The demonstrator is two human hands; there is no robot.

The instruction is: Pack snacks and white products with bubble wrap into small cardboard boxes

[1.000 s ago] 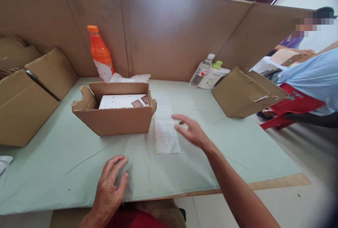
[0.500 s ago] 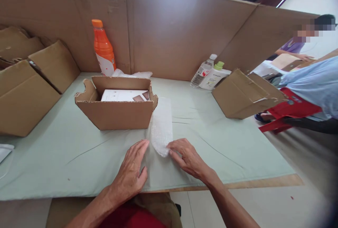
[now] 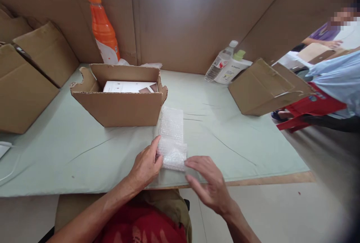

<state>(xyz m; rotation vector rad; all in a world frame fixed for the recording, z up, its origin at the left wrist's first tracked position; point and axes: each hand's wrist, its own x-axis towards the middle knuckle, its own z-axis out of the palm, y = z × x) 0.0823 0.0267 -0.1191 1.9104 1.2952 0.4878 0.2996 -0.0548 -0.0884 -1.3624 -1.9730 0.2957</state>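
Observation:
A strip of bubble wrap [image 3: 171,138] lies on the pale green table cover [image 3: 84,156], its near end folded over on itself. My left hand [image 3: 146,166] pinches that folded end at its left edge. My right hand [image 3: 209,185] hovers just right of and below the fold, fingers spread, touching nothing that I can see. Right behind the wrap stands an open cardboard box [image 3: 120,104] with a white flat package [image 3: 131,86] inside.
An orange bottle [image 3: 102,29] stands against the cardboard wall behind the box. A clear water bottle [image 3: 221,62] and a white bottle [image 3: 233,68] lie at the back right beside an empty carton [image 3: 264,89]. More cartons [image 3: 25,78] sit left. Other people work at the far right.
The near end of the bubble wrap has been folded over. My left hand moved from the table edge onto the wrap. My right hand drew back toward me, off the wrap.

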